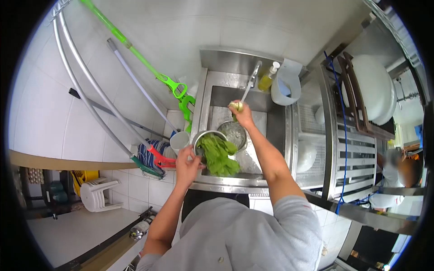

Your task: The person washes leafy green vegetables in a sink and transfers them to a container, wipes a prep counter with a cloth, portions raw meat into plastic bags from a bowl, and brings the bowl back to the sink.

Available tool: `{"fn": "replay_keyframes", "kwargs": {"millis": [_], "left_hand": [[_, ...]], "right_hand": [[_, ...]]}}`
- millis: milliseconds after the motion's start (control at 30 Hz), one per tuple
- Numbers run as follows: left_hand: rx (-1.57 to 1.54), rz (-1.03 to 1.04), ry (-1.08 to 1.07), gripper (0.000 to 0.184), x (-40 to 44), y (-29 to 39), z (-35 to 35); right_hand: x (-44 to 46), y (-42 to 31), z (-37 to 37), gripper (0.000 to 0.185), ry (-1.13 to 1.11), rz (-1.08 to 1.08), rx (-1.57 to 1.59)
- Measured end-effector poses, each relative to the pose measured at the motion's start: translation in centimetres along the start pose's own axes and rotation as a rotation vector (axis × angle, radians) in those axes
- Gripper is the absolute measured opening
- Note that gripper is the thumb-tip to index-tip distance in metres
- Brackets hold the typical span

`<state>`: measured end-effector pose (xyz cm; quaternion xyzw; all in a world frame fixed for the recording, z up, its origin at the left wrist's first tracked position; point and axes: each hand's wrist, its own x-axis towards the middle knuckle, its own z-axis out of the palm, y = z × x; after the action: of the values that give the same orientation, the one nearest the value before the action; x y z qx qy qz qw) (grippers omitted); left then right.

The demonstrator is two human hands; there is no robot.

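Observation:
My left hand is closed at the near-left rim of a metal pot, thumb and fingers bent against its edge. Bright green leafy vegetables fill the pot and spill over its right side toward the sink. Under the tap's stream, my right hand is closed around a pale green-white vegetable piece, whose exact kind I cannot make out. Just below that hand, a round metal bowl with water in it stands in the steel sink. Water runs from the faucet.
A yellow soap bottle and a white holder with a sponge stand behind the sink. Left of the pot are a white cup, mops and a green-handled pole. A steel rack stands right; a person is beyond it.

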<state>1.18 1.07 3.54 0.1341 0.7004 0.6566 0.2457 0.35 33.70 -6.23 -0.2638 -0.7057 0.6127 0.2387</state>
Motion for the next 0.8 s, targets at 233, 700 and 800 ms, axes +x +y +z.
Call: {"fn": "replay_keyframes", "kwargs": {"millis": [233,700,800], "left_hand": [[0.073,0.015,-0.06,0.014,4.8,-0.3,1.7],[0.694,0.215,-0.172,0.022,12.6,-0.2,10.2],[0.763,0.247,-0.183,0.021,13.8,-0.6,12.1]], "right_hand": [[2.3,-2.6,0.0,0.032,0.107,-0.277,-0.22],[-4.3,-15.3,-7.0,0.051,-0.378,0.098,-0.28],[-5.5,-16.1,-5.9,0.049,-0.483,-0.132,-0.569]]}}
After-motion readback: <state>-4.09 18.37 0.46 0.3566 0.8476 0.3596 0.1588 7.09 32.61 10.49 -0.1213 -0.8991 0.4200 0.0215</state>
